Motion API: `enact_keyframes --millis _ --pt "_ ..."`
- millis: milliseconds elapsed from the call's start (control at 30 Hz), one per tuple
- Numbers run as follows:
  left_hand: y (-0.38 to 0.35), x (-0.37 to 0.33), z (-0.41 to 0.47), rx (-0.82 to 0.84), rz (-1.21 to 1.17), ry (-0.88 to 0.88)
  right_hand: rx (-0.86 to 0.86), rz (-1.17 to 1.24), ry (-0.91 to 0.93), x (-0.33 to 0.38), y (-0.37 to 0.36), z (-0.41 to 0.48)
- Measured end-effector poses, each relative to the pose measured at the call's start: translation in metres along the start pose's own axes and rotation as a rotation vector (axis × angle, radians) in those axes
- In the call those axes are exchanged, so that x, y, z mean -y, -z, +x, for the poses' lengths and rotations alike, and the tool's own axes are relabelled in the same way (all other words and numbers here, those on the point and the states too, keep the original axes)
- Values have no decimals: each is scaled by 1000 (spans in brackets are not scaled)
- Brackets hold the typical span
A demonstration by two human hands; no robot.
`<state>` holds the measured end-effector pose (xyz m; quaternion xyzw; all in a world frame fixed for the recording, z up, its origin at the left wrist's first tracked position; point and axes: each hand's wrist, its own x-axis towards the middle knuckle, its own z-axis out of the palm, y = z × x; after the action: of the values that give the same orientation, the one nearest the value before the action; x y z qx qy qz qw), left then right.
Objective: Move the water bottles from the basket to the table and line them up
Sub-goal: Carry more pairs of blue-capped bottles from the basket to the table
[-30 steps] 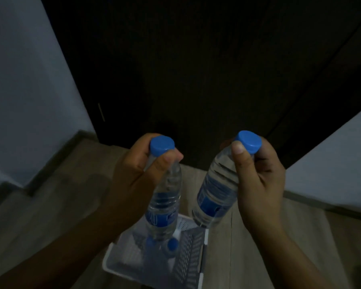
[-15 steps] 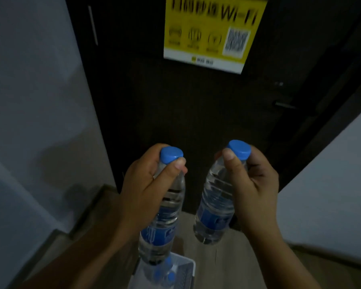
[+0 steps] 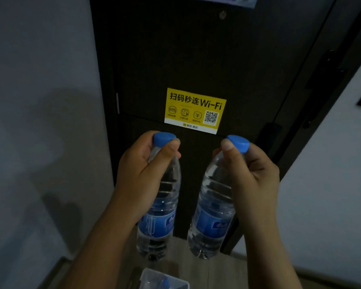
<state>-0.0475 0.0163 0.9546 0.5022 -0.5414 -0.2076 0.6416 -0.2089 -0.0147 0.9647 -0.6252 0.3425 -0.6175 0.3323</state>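
Note:
I hold two clear water bottles with blue caps and blue labels in the air, roughly upright. My left hand (image 3: 142,174) grips the neck of the left bottle (image 3: 158,217). My right hand (image 3: 252,178) grips the neck of the right bottle (image 3: 211,215), which leans slightly left at its base. Far below, at the bottom edge of the view, a corner of the white basket (image 3: 165,278) shows on the wooden floor, with a blue-capped bottle lying in it. No table is in view.
A dark door (image 3: 196,59) stands straight ahead with a yellow Wi-Fi sticker (image 3: 194,110) on it. Pale walls flank it left (image 3: 40,122) and right (image 3: 331,184). A wooden floor strip (image 3: 223,274) lies below.
The view has tilted upward: the door sticker slid down into the frame and the basket dropped to the bottom edge. Both hands keep their bottles, raised higher above the basket.

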Motion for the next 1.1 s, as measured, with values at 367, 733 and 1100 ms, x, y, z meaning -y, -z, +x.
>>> enact_keyframes --millis 367,733,1100 --pt "4 -33 -26 -96 -1 -47 32 61 78 28 8 -3" --pt "-25 -49 -38 -417 189 -6 302 241 33 6 19 34" --pt "-23 -82 -106 -775 437 -7 650 513 -2 12 -12 9"
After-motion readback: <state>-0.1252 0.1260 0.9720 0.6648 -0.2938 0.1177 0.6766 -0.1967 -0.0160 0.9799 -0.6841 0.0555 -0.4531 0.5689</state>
